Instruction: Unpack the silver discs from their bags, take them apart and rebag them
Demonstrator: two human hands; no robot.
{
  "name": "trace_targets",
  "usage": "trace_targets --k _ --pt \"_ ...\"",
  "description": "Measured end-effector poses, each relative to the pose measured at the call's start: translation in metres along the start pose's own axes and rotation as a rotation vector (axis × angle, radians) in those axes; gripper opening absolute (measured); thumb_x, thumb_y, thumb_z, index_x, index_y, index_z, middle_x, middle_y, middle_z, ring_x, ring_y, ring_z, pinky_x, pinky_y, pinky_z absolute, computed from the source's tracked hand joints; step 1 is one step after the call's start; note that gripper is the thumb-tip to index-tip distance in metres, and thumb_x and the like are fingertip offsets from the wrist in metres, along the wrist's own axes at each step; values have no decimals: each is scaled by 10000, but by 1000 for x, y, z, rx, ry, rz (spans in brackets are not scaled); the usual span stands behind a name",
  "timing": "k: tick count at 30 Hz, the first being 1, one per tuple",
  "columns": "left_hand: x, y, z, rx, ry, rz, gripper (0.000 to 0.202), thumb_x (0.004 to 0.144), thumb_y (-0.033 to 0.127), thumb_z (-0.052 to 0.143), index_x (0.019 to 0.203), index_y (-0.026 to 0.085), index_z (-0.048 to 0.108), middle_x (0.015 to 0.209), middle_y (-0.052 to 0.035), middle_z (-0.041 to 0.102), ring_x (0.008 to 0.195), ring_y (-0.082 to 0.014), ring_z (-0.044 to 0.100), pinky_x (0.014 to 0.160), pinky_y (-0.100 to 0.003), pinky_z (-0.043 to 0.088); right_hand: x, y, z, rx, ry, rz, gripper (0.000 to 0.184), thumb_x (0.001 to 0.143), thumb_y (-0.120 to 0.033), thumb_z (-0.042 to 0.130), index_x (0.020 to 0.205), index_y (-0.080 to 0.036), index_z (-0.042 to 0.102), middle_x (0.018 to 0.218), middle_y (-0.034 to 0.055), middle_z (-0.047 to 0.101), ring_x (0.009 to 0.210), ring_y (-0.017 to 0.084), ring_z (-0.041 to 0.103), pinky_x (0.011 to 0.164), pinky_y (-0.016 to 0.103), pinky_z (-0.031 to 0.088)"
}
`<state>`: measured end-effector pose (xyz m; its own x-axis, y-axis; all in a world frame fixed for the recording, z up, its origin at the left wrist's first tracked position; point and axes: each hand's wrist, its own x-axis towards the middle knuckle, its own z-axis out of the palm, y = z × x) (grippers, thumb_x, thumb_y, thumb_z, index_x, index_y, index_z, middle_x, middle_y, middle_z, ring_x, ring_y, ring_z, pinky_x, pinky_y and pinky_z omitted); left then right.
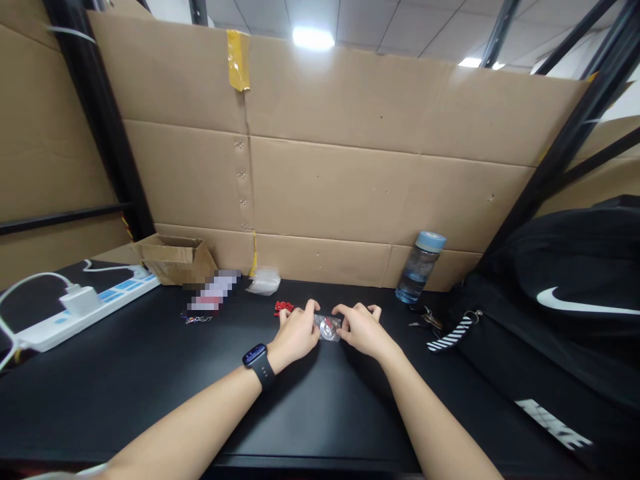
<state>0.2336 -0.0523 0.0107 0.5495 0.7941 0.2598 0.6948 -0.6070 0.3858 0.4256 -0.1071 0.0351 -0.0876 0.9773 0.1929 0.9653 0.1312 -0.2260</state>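
From my end, work looks partway at best: small clear bag sits mid-surface between my two hands, with something silvery and red apparently inside, so I'd judge the contents aren't out yet. Can't tell if the bag is open or sealed; it's too small and blurry. Red bundle lies loose just past my left hand, outside the bag. Pose: both forearms reach in from the bottom corners and angle inward, wrists low, knuckles up, watch on the left wrist. Left grip is half closed, thumb and index curled at the bag's left edge; right hand mirrors it on the right edge, thumb and index bent, other fingers loosely curled. Both seem to touch the bag; whether either really pinches it, I can't tell.
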Motion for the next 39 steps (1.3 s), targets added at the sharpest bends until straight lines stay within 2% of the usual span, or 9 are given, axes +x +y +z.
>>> trace_targets --k 4,9,13,19,23,27,31,33,39 --pt "-2 2 -5 38 -1 44 228 846 207 512 1072 235 526 914 -51 711 958 -263 624 859 -390 286 2 -4 0 -5 -18 -63 155 816 -285 707 963 -336 700 890 -10 704 968 213 562 823 375 204" --pt "-4 3 -6 84 53 75 184 862 258 539 1044 232 553 945 -56 694 961 -258 592 861 -397 297 5 -4 3 -15 -21 -55 218 787 -277 770 980 -358 710 913 -17 705 962 211 555 811 366 191" --pt "1 -2 -11 120 194 83 172 850 254 567 1021 244 582 1069 -59 651 1041 -258 546 879 -402 310 3 -3 5 -17 5 -54 229 831 -236 725 1021 -363 705 886 -14 708 938 203 562 810 355 199" --pt "21 -43 -42 135 442 -107 148 873 220 531 989 248 619 1068 -69 638 1088 -266 526 925 -426 316 0 -11 7 -65 55 -25 163 862 -367 706 1024 -357 723 829 9 718 943 230 553 837 399 212" --pt "27 -75 -59 107 541 -247 146 856 232 542 974 239 628 1079 -75 646 1070 -280 532 890 -419 342 4 -18 14 -140 119 24 160 873 -306 694 1028 -330 726 871 34 739 987 247 544 869 443 217" --pt "29 -86 -63 93 576 -296 155 852 246 541 974 234 636 1083 -83 640 1082 -295 527 889 -427 357 17 -24 20 -223 141 76 190 886 -262 660 1058 -313 720 960 66 753 1031 278 529 906 490 222" --pt "31 -81 -61 93 536 -214 168 855 241 540 989 244 641 1091 -79 632 1101 -288 520 903 -424 369 47 -30 23 -287 143 127 212 902 -206 602 1043 -292 736 1017 95 752 1096 305 511 945 517 214" --pt "31 -80 -62 91 453 -129 172 850 233 547 986 253 650 1100 -70 628 1122 -276 518 925 -417 370 68 -36 25 -292 117 167 226 907 -207 590 1056 -289 740 1031 106 749 1101 300 521 952 511 221" --pt "26 -88 -65 99 -38 27 146 759 292 679 903 274 696 1083 -46 629 1119 -303 531 938 -448 392 131 -61 43 -286 109 105 211 931 -272 570 1042 -247 748 1045 122 745 1101 292 541 978 492 223"
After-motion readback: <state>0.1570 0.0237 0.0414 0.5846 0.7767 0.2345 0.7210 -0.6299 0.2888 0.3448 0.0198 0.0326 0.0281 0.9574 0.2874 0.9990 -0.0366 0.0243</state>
